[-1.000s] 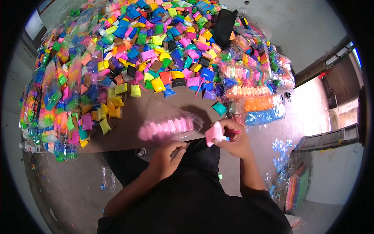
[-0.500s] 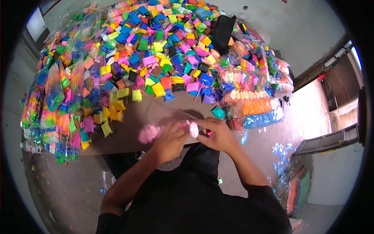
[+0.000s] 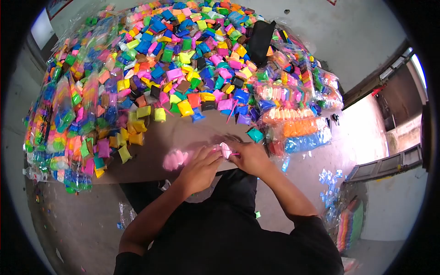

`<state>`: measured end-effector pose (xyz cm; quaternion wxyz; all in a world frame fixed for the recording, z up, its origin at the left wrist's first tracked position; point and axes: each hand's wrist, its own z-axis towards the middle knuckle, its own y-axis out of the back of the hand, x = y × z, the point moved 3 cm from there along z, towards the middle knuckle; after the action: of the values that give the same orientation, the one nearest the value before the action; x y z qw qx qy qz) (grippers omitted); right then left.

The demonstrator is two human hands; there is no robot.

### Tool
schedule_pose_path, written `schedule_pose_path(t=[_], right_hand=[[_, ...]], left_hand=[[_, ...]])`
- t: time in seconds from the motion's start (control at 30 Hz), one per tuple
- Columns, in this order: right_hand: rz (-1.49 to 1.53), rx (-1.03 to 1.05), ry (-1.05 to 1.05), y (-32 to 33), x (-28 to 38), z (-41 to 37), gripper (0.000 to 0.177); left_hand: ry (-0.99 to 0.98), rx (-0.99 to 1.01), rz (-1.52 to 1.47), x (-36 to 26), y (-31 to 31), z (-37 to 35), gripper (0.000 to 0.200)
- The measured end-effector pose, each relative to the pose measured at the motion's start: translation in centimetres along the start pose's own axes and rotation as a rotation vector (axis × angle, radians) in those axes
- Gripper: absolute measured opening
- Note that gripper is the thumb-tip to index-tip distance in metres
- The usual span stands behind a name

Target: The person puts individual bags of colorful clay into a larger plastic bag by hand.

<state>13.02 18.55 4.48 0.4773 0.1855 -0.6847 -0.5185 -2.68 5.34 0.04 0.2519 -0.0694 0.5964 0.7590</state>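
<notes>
Near the front edge of the brown table (image 3: 151, 160), my left hand (image 3: 200, 170) is closed over a row of light pink packets (image 3: 175, 159), which seem to lie in a clear bag. Its fingers hide the middle of the row. At the right end a pale pink packet (image 3: 225, 150) shows between my two hands. My right hand (image 3: 253, 159) pinches at this end, thumb and fingers together, with a thin bright pink strip beside the fingertips. A teal packet (image 3: 255, 134) lies just beyond my right hand.
A large heap of small coloured packets (image 3: 183, 73) covers the back of the table. Filled clear bags stand at left (image 3: 66, 105) and right, including a blue row (image 3: 308, 141). A black pouch (image 3: 261, 42) lies on the heap. Blue scraps (image 3: 329, 188) litter the floor.
My right hand has turned slightly and its fingers have drawn together at the end of the row. My left hand stays almost in place over the pink packets.
</notes>
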Motion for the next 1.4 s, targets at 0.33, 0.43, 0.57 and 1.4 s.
schedule_pose_path(t=[0.33,0.43,0.57,1.4], right_hand=[[0.395,-0.046,-0.076,-2.0,-1.5,-0.4,0.045],[0.34,-0.16,-0.013,-3.0,-2.3,-0.6,0.042],[0.306,-0.285,0.033,-4.0,-2.8,-0.9,0.041],[0.25,-0.147,-0.005,-2.6,-2.2,-1.3,0.046]], left_hand=[[0.036,-0.003,-0.021,0.2,0.1,-0.2,0.041],[0.035,-0.023,-0.02,0.0,0.3,-0.1,0.039],[0.021,-0.077,-0.084,0.3,0.6,0.4,0.034],[0.192,-0.186,-0.33,0.9,-0.7,4.8,0.05]])
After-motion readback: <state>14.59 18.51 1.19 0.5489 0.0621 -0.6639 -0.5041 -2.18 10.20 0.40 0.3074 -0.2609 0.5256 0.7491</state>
